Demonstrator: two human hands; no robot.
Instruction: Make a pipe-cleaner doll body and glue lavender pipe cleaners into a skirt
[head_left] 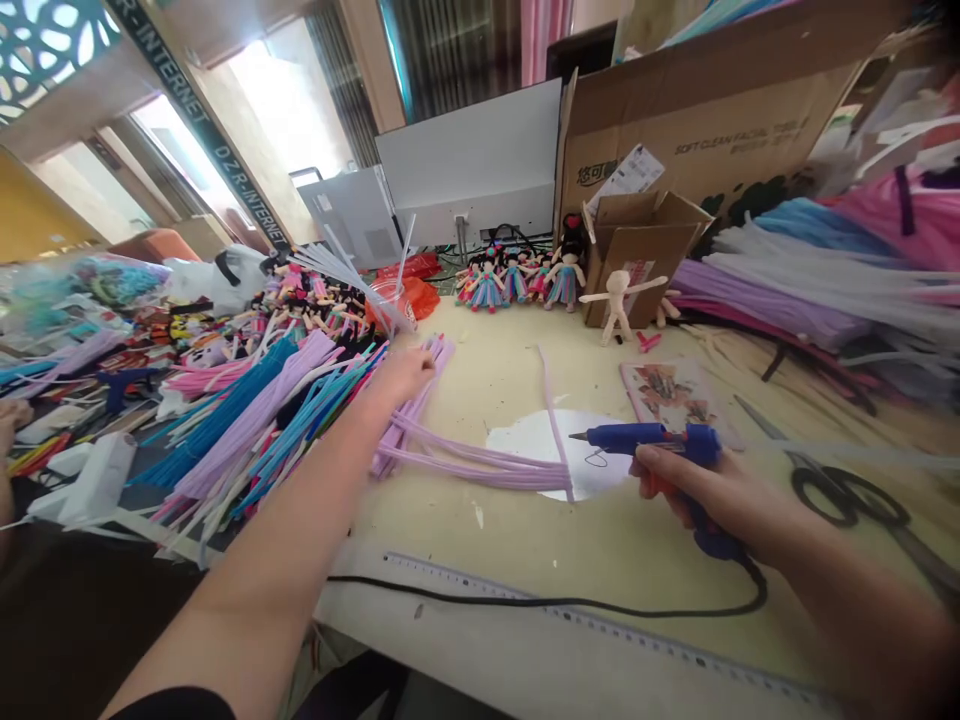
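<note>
My left hand (409, 376) is closed, with its fingertips at a small pile of lilac pipe cleaners (409, 425); what they pinch is too small to make out. My right hand (697, 485) is wrapped around the handle of a blue glue gun (626, 436), its nozzle pointing left. Just left of the nozzle, one lilac pipe cleaner (551, 410) lies lengthwise away from me. Several more lilac pipe cleaners (487, 465) run sideways, their right ends meeting its near end over a white patch (517, 432) on the table.
Scissors (840, 490) lie beyond my right hand. The black cord (525, 600) and a ruler strip (465, 582) run along the front edge. Small dolls (514, 278), a bare doll figure (617, 300) and cardboard boxes (637, 250) stand behind. Coloured pipe cleaner bundles (232, 420) crowd the left.
</note>
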